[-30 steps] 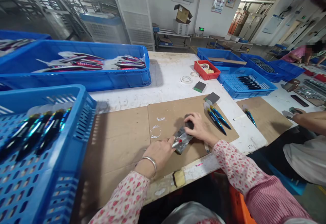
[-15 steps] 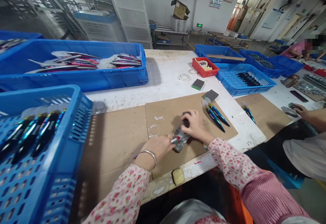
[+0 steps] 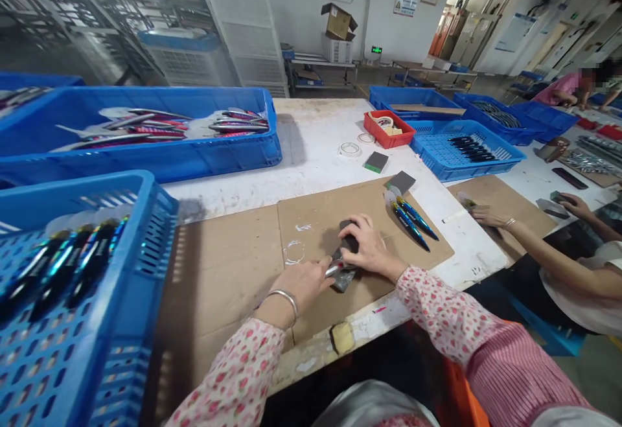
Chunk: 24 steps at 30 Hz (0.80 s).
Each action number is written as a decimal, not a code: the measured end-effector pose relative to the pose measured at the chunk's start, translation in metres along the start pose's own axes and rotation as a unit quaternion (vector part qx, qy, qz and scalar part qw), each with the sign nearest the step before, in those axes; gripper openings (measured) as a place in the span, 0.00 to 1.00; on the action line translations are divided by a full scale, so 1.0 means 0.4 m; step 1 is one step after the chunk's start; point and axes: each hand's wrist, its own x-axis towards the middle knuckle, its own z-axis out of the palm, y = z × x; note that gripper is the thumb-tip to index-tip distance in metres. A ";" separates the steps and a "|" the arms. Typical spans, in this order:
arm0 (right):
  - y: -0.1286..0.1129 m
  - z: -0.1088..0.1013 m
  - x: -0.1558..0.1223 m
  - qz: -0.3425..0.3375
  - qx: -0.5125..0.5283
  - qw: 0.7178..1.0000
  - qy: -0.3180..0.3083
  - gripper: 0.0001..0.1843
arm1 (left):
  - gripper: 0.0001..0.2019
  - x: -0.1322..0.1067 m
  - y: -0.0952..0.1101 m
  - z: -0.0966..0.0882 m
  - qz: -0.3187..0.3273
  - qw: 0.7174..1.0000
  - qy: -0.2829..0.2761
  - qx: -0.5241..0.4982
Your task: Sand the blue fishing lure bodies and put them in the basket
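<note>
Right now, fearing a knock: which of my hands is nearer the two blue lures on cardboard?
Right. Your right hand is left of the two blue lures; your left hand, farther left.

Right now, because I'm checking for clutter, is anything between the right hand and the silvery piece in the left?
No loose item shows between them; the right hand grips a dark block close to the silvery piece in the left hand.

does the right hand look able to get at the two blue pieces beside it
Probably yes: nothing visible stands between the right hand and the blue pieces, though the hand grips a dark block it would likely have to put down first.
</note>
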 end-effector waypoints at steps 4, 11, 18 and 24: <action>0.010 -0.008 -0.004 0.047 -0.028 0.998 0.006 0.14 | 0.19 0.008 -0.002 -0.001 -0.003 1.000 -0.007 -0.009; 0.002 -0.004 -0.007 0.018 -0.023 1.000 0.000 0.14 | 0.20 0.017 -0.015 0.007 -0.007 0.999 -0.013 -0.030; -0.020 0.012 -0.015 0.022 -0.035 0.999 0.016 0.15 | 0.18 0.028 -0.022 0.001 -0.016 0.998 -0.028 -0.053; -0.003 0.004 -0.009 0.093 -0.065 0.992 0.050 0.13 | 0.19 0.013 -0.011 -0.018 -0.036 0.994 -0.025 -0.096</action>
